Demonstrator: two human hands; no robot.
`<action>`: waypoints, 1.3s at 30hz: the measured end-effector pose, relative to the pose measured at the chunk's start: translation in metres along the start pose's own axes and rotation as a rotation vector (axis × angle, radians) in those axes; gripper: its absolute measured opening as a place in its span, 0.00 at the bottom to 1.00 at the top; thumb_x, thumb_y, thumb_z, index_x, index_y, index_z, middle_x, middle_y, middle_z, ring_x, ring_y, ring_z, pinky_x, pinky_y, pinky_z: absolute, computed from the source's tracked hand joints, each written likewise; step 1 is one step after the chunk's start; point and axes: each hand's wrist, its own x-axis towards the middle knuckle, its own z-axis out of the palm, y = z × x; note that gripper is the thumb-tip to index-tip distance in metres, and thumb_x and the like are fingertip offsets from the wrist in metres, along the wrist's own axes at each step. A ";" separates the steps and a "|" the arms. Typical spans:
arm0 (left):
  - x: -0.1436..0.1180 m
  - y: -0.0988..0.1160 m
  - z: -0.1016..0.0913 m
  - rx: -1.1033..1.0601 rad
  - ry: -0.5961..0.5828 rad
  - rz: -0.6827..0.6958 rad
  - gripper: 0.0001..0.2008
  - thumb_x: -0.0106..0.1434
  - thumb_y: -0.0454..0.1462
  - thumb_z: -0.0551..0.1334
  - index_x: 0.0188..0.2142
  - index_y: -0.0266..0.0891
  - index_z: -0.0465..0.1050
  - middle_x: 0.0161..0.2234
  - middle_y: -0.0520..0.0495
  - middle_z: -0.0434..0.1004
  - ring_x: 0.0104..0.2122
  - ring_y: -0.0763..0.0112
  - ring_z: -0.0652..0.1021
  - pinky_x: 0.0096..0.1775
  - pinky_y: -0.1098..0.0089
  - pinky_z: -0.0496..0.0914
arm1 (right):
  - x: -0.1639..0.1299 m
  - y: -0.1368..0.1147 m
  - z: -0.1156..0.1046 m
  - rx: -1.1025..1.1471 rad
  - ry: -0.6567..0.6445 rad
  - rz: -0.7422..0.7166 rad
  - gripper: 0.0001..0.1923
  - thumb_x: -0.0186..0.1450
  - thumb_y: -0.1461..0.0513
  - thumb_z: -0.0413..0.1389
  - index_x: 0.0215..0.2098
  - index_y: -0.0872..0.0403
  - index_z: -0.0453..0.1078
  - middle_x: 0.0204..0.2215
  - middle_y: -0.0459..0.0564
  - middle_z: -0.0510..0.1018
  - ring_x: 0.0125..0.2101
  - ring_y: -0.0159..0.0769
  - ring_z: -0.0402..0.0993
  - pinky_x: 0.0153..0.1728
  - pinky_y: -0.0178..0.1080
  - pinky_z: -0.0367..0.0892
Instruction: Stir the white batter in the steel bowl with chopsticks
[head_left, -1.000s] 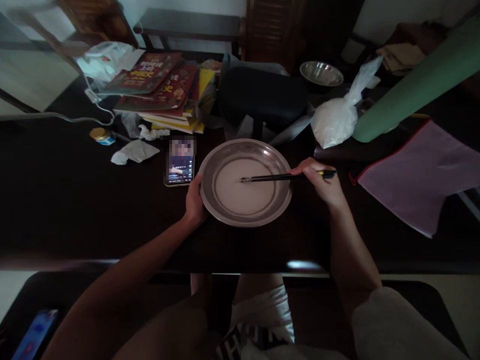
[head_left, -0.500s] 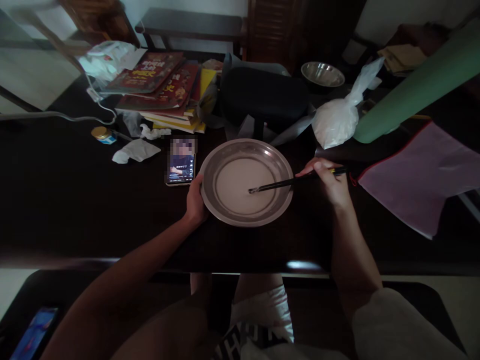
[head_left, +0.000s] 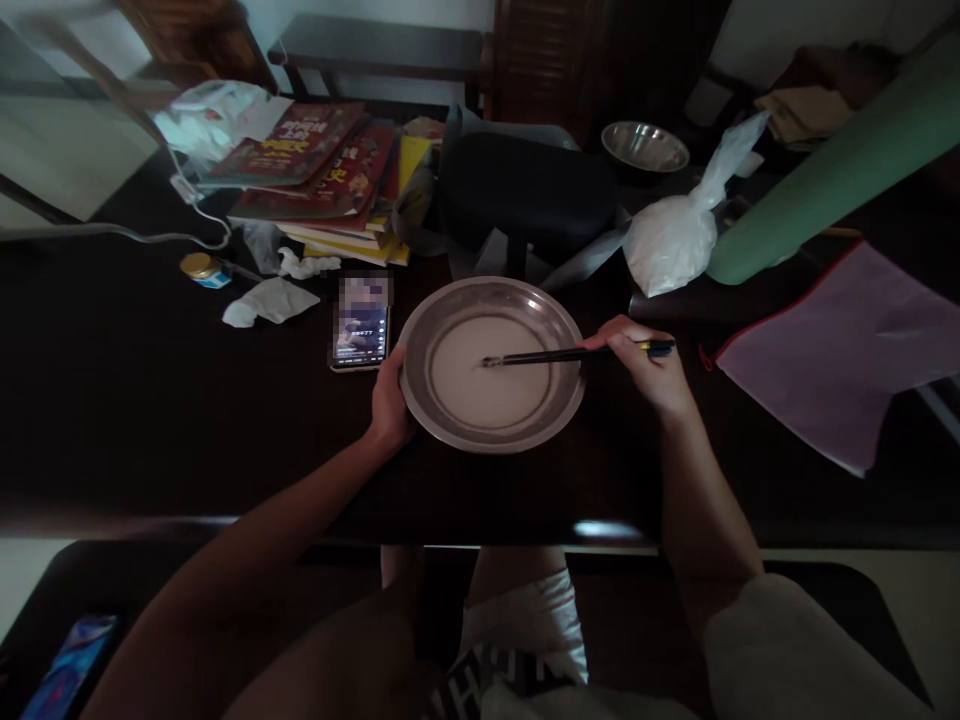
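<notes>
A wide, shallow metal basin stands on the dark table in front of me, with a whitish liquid in its bottom. My left hand grips the basin's left rim, its fingers partly hidden beneath and behind the wall. Dark chopsticks are pinched in my right hand, which is just past the basin's right rim. They lie almost level across the basin, and their wet tips dip into the liquid near its middle.
Left of the basin lies a lit phone, with crumpled tissue and a small jar beyond. Books and a black case stand behind. To the right are a knotted bag of white powder, a green cylinder and a purple mesh cloth.
My right hand has shifted slightly left, and the chopstick tips have moved left and away from me through the liquid. The left hand and basin have stayed almost in place.
</notes>
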 end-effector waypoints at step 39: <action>0.005 -0.004 -0.004 0.012 -0.072 0.041 0.13 0.56 0.48 0.66 0.26 0.41 0.72 0.25 0.49 0.77 0.38 0.57 0.82 0.39 0.64 0.78 | 0.000 -0.002 0.001 0.019 -0.054 -0.004 0.17 0.68 0.45 0.60 0.33 0.45 0.84 0.31 0.47 0.85 0.35 0.41 0.81 0.41 0.46 0.75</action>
